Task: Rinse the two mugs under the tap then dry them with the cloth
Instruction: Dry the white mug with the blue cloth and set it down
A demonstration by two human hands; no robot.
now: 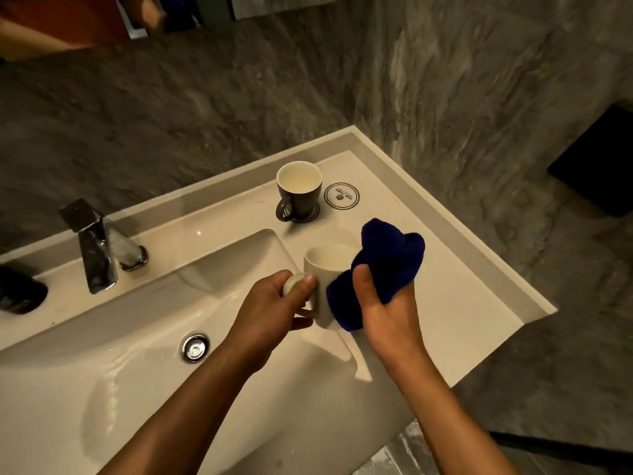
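Fingers (301, 281) grip white mug (322, 269) handle; blue cloth (387, 265) alongside

We stand at a white washbasin counter (445, 303) set into a corner. Grey marbled stone walls (205, 108) rise behind and to the right of it, and the light is dim and warm. A chrome drain (195, 347) sits in the basin's bowl. Low on the right wall we see a dark box (596, 162). At the bottom right, a strip of grey floor (411, 450) shows.
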